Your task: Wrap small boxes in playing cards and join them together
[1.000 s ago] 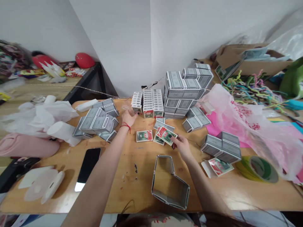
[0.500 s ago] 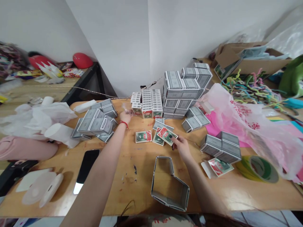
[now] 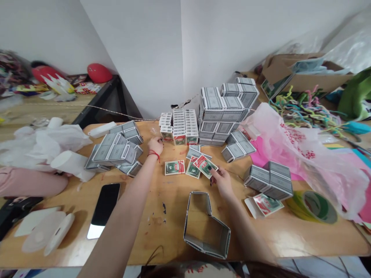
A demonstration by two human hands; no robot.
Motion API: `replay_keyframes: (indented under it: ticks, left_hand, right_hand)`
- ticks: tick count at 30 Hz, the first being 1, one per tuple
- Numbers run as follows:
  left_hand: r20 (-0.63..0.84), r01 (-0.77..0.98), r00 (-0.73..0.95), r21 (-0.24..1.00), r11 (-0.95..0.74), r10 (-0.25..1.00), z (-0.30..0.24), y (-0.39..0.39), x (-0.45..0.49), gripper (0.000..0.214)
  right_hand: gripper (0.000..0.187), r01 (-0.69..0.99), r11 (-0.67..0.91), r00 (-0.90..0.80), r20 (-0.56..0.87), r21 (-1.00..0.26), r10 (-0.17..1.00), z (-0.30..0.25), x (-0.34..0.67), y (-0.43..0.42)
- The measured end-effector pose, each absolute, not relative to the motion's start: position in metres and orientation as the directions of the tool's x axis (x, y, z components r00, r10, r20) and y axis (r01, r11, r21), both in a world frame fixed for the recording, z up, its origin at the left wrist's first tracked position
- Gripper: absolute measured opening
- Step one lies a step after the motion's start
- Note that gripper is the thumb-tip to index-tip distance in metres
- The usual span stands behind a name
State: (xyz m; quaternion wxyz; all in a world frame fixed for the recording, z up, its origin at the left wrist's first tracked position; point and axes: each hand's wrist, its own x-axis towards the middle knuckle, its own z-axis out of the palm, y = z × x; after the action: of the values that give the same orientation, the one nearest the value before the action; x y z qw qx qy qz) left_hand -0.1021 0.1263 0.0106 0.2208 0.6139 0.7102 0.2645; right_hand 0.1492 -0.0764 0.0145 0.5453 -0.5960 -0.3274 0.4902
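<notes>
My right hand (image 3: 222, 180) grips a green-and-red box of playing cards (image 3: 205, 165) by its near right corner. The box overlaps another card box (image 3: 193, 170) on the table, and a third card box (image 3: 174, 167) lies flat to the left. My left hand (image 3: 155, 145), with a red string round its wrist, is low over the table, its fingers loosely bent and nothing seen in them. A crumpled clear wrapper (image 3: 154, 130) lies just beyond it. Right of that hand stand rows of card boxes (image 3: 179, 127). An L-shaped frame of grey card boxes (image 3: 189, 227) sits near the front edge.
Grey patterned boxes are stacked high (image 3: 222, 116) at the back and in a pile (image 3: 113, 150) on the left. A phone (image 3: 104, 206) lies by my left forearm. Yellow-green tape (image 3: 313, 206), an opened card box (image 3: 268, 204) and a pink plastic bag (image 3: 290, 143) are on the right.
My left hand has drawn back slightly towards me, leaving the clear wrapper behind on the table. My right hand keeps hold of the card box in nearly the same spot.
</notes>
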Motion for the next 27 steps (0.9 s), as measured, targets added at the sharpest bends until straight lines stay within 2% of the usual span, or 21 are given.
replay_keyframes:
  ticks: [4,6,8,10,12,14,18,21,24,27]
  left_hand:
    - [0.142,0.82,-0.054,0.572,-0.037,0.988,0.013,0.095,-0.11,0.039]
    - [0.192,0.81,-0.071,0.583,-0.056,0.979,0.018,0.07,-0.116,0.049]
    - [0.23,0.784,-0.045,0.611,-0.108,0.972,0.023,0.041,-0.119,0.047]
    - [0.228,0.731,0.107,0.641,-0.232,0.968,0.027,0.013,-0.118,0.044]
    - [0.203,0.675,0.301,0.645,-0.359,0.932,0.028,-0.008,-0.113,0.058]
    - [0.185,0.639,0.37,0.661,-0.394,0.91,0.025,-0.02,-0.107,0.068]
    - [0.214,0.655,0.219,0.69,-0.306,0.952,0.014,-0.027,-0.098,0.056]
    - [0.251,0.612,0.137,0.739,-0.281,0.958,0.009,-0.029,-0.095,0.057]
    - [0.263,0.463,0.062,0.847,-0.261,0.963,0.008,-0.034,-0.089,0.059]
    - [0.247,0.236,0.055,0.938,-0.253,0.967,0.006,-0.035,-0.077,0.062]
  right_hand:
    - [0.029,-0.267,-0.2,0.304,-0.28,-0.943,0.911,0.008,0.153,-0.078]
    - [0.028,-0.362,-0.171,0.333,-0.299,-0.916,0.895,0.006,0.156,-0.079]
    - [0.027,-0.434,-0.125,0.355,-0.296,-0.892,0.887,0.005,0.159,-0.079]
    - [0.027,-0.475,-0.091,0.35,-0.283,-0.876,0.893,0.006,0.16,-0.079]
    - [0.026,-0.476,-0.08,0.335,-0.265,-0.876,0.904,0.008,0.161,-0.079]
    - [0.026,-0.432,-0.084,0.337,-0.247,-0.898,0.909,0.009,0.159,-0.079]
    - [0.029,-0.305,-0.108,0.423,-0.236,-0.946,0.875,0.012,0.152,-0.083]
    - [0.051,-0.235,-0.13,0.522,-0.238,-0.963,0.819,0.014,0.147,-0.088]
    - [0.059,-0.093,-0.13,0.629,-0.159,-0.987,0.761,0.019,0.145,-0.094]
    - [0.047,0.068,-0.092,0.657,-0.025,-0.993,0.753,0.028,0.14,-0.093]
